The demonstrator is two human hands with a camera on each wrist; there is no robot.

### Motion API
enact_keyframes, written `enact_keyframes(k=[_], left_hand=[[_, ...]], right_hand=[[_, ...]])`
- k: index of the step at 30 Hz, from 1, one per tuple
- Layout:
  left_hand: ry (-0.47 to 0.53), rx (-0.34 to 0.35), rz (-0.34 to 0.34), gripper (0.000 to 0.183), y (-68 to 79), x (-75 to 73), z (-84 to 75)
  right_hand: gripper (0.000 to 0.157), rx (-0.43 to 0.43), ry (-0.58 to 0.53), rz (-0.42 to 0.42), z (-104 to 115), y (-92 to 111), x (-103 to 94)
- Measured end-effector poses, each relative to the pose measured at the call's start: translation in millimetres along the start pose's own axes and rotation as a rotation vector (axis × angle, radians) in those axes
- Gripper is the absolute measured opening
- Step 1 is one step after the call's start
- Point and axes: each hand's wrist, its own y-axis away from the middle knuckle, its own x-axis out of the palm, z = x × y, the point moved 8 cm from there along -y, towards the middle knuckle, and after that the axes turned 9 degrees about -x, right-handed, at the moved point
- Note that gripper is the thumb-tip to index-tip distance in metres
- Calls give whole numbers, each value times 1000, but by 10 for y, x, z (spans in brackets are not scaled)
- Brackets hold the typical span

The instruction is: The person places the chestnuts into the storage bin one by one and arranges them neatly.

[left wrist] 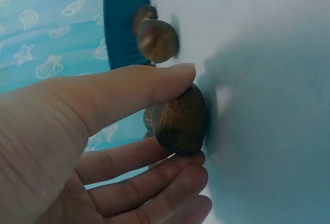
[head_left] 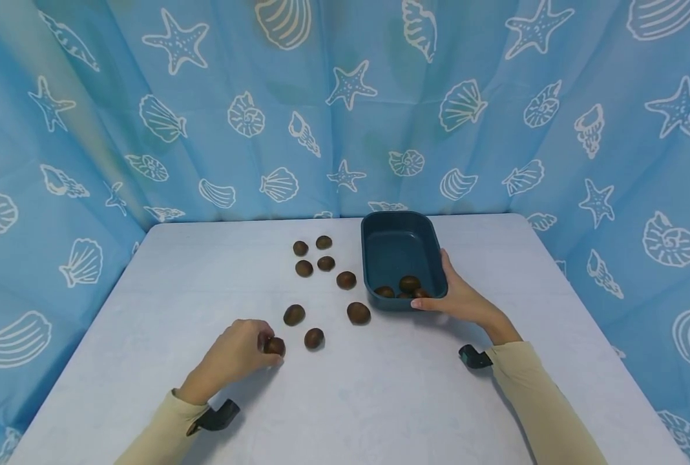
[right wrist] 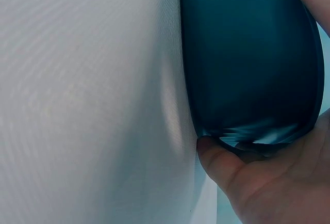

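Thumb and fingertips of my left hand (head_left: pixel 237 355) pinch a brown chestnut (head_left: pixel 274 346) at the table's left-centre. In the left wrist view that chestnut (left wrist: pixel 181 121) is close to the white surface; whether it touches is unclear. Another brown shape shows partly behind it. My right hand (head_left: pixel 467 298) grips the near right corner of a dark teal plastic box (head_left: pixel 374 258), thumb over the near side and fingers along the right wall. Several chestnuts (head_left: pixel 409 284) lie in the box's near end. In the right wrist view the hand (right wrist: pixel 278 182) holds the box wall (right wrist: pixel 247 69).
Loose chestnuts (head_left: pixel 346 279) lie between the left hand and the box, some near, such as one chestnut (head_left: pixel 314 338), others farther back. The white tabletop (head_left: pixel 380 400) ends at a blue curtain (head_left: pixel 298 110) printed with shells and starfish.
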Motion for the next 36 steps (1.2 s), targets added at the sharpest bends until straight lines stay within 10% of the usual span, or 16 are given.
enact_keyframes(k=[14,36], left_hand=[[151,204,-62,31,-34,-237,-269],[344,259,-139,37,-270,-379,-729]], right_hand=[[137,-25,-12,-3,9,-19,-22],[137,-33,-11,-15,-9,-17,4]])
